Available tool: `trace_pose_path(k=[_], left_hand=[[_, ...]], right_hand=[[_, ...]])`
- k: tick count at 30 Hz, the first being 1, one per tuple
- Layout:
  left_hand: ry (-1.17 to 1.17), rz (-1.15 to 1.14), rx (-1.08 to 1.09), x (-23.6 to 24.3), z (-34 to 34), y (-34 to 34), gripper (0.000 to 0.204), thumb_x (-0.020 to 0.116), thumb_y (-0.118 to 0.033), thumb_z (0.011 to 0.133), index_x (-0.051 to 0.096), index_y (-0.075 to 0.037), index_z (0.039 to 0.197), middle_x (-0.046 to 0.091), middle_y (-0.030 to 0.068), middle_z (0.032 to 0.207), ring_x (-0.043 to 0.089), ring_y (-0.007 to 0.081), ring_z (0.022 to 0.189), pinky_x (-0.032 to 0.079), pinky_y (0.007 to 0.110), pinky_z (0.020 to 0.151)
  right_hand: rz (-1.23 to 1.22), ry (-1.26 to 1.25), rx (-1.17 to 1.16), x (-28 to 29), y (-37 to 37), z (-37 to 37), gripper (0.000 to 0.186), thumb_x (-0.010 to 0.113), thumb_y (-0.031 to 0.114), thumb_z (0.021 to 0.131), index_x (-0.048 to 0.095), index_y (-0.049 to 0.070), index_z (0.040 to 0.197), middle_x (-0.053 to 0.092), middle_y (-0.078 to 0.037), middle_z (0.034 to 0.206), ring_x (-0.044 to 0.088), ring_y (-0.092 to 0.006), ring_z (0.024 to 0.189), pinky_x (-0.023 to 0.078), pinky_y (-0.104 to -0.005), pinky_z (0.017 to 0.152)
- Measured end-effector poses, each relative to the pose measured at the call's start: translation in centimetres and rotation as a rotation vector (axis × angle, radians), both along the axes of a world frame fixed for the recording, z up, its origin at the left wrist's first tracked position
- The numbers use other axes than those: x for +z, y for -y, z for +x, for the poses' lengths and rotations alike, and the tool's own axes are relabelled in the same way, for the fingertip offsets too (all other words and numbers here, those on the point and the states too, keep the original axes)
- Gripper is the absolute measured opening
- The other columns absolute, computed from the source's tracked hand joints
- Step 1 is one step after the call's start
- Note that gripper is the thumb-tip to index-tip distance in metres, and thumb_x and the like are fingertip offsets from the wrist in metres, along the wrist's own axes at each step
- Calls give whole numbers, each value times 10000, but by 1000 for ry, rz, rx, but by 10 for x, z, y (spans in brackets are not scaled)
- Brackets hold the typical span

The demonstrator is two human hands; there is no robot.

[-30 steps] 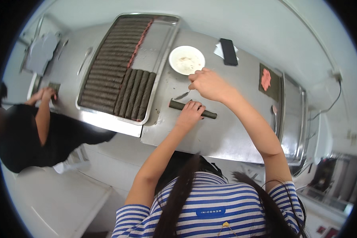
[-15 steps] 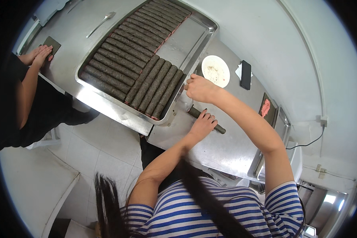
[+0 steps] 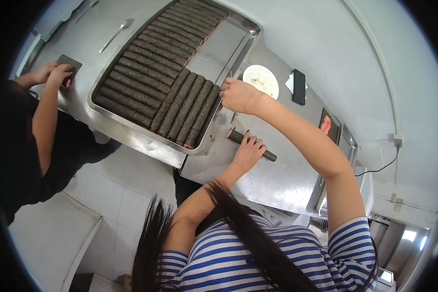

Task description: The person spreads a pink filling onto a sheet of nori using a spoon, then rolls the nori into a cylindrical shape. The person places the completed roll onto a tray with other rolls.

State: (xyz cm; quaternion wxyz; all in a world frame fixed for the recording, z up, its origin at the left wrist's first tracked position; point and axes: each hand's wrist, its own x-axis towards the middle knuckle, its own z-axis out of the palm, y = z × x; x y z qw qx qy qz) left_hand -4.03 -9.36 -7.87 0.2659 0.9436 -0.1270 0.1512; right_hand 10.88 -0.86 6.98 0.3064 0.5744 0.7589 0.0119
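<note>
On the metal table lies a dark green seaweed roll (image 3: pixel 234 135) with pink filling showing at its left end. My left hand (image 3: pixel 249 150) rests over its middle with the fingers curled round it. Above that, beside the tray's right rim, is my right hand (image 3: pixel 239 96), its fingers closed. A thin light sliver shows at its fingertips, too small to name. The big metal tray (image 3: pixel 199 152) holds many similar rolls side by side, several near ones turned at an angle to the others. My right hand is next to the nearest of these rolls and a white bowl.
The white bowl (image 3: pixel 261 80) has pale residue in it. Behind it lies a black phone (image 3: pixel 299 87) on white paper. A seaweed sheet with pink paste (image 3: pixel 326 125) is at right. A fork (image 3: pixel 116 36) lies left of the tray. A co-worker's hands (image 3: pixel 53 73) work on another sheet (image 3: pixel 72 63).
My right hand has moved slightly up and away from the roll, whose pink left end now shows more. My left hand stays on it. The co-worker's hands have shifted on their sheet.
</note>
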Motion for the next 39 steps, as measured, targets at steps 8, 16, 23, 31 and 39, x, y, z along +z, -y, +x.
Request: trace_pose_path(k=[8, 16, 23, 31, 39], left_hand=[[-62, 0, -18, 3, 0, -1, 281, 702, -278, 761, 591, -154, 987, 566, 23, 1037, 500, 224, 1114, 276, 557, 1079], [-93, 32, -26, 4, 0, -1, 328, 722, -283, 753, 581, -154, 1020, 565, 15, 1049, 489, 219, 1136, 269, 561, 1084], [-108, 18, -40, 4, 1, 0, 373, 744, -272, 732, 577, -158, 1046, 564, 10, 1067, 491, 213, 1140, 271, 569, 1082], [-31, -38, -112, 21, -12, -23, 546, 780, -188, 667, 568, -153, 1170, 538, 49, 1147, 466, 233, 1198, 302, 481, 1096], [-152, 49, -78, 59, -18, -97, 550, 743, -134, 718, 541, -89, 1228, 529, 94, 1215, 487, 298, 1178, 344, 462, 1079]], right_hand=[[-39, -96, -64, -18, 6, -17, 115, 597, 174, 759, 701, 155, 713, 665, 19, 758, 637, -160, 829, 412, -299, 811], [-42, -101, -35, -28, 12, -7, 119, 596, 173, 754, 687, 135, 688, 657, 23, 802, 610, -159, 855, 415, -302, 809], [33, 14, -61, -8, 21, -3, 79, 626, 160, 723, 694, 163, 683, 659, 30, 836, 603, -160, 869, 404, -292, 829], [449, -600, -868, 9, 135, 25, 267, 584, 22, 716, 740, 73, 926, 643, -120, 828, 628, -283, 879, 450, -383, 830], [1005, -1190, -1487, -27, 309, -29, 349, 548, -33, 758, 719, 55, 1049, 645, -79, 819, 575, -179, 731, 453, -301, 686]])
